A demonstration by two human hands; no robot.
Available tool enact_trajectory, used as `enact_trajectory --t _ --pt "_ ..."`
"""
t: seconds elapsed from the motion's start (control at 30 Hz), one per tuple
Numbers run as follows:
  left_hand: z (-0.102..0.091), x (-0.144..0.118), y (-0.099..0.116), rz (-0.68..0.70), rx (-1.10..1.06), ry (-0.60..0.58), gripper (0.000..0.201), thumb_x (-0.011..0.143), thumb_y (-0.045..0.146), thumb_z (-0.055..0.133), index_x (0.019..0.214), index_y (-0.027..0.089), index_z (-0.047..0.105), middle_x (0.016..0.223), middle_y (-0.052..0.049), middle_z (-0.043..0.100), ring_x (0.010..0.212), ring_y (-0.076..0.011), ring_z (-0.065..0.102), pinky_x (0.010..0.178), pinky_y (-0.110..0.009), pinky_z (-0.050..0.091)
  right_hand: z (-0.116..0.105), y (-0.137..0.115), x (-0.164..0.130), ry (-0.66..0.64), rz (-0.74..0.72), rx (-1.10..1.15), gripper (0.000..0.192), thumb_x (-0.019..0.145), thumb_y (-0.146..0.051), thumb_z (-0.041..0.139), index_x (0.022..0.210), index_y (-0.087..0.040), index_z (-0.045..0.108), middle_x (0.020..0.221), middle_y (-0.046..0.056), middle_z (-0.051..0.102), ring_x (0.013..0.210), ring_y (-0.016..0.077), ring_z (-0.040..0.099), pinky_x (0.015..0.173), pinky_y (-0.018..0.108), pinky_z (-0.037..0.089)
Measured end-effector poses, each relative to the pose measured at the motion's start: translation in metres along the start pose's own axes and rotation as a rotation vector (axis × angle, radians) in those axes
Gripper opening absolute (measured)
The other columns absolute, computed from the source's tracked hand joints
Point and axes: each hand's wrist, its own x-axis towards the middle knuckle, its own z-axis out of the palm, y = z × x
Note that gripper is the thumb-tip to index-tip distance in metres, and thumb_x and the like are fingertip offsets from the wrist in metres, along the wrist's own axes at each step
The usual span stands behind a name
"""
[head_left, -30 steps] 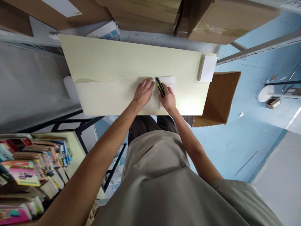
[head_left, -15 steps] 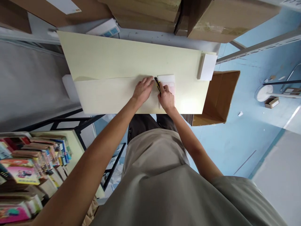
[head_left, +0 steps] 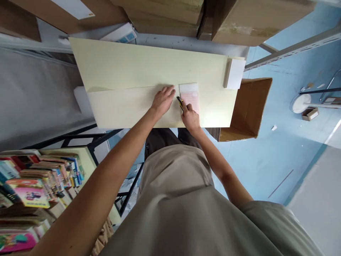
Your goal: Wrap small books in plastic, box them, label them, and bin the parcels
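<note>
Moving since the earlier frames are the right hand (head_left: 191, 117) and its knife (head_left: 179, 101): they are now standing closer to the near edge of the worktop (head_left: 160, 67), and more of the pink slip (head_left: 190, 92) is showing. The left hand (head_left: 162, 100) is keeping almost the same place.

From left to right, the sheet (head_left: 125, 106) is covering the near left part of the worktop, reaching past the middle. On its right end the left hand is resting, fingers nearly straight and gripping nothing. Just beside it, the right hand is grasping the knife with curled fingers, and the tip is pointing towards the far edge, between the left hand and the slip. The slip is lying right of the middle, partly hidden by the right hand.

By my judgement, the work is standing partway: the tip is lying nearer than the slip's far left corner, and a stretch towards the near edge is seemingly remaining. Whether any cut is already opening, I cannot tell.

Along the far edge a wide strip is giving room, though cartons (head_left: 162, 19) are standing close behind it. Towards the near edge the room is getting short. Right of the slip more space is continuing, with a white box (head_left: 235, 74) occupying the far right corner and an open box (head_left: 249, 113) sitting lower, beyond the right edge.
</note>
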Motion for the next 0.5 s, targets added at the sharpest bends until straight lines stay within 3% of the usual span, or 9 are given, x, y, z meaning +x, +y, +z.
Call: enact_trajectory --t 0.27,0.5 --pt "0.002 0.003 -0.005 0.018 -0.102 0.024 0.063 0.109 0.037 0.059 0.170 0.025 0.058 0.180 -0.015 0.056 0.167 -0.0409 0.045 0.139 -0.066 0.042 0.006 0.006 -0.038 -0.111 -0.019 -0.040 0.074 0.115 -0.011 0.035 0.188 -0.021 0.033 0.162 0.022 0.063 0.122 0.0283 0.081 0.100 0.038 0.070" --pt "-0.003 0.003 -0.003 0.031 -0.038 -0.046 0.073 0.098 0.022 0.065 0.169 0.015 0.055 0.185 -0.022 0.047 0.169 -0.0446 0.043 0.136 -0.073 0.041 0.021 0.020 -0.069 -0.207 -0.066 -0.097 0.075 0.114 -0.009 0.035 0.188 -0.017 0.031 0.165 0.025 0.061 0.127 0.0310 0.079 0.100 0.040 0.070"
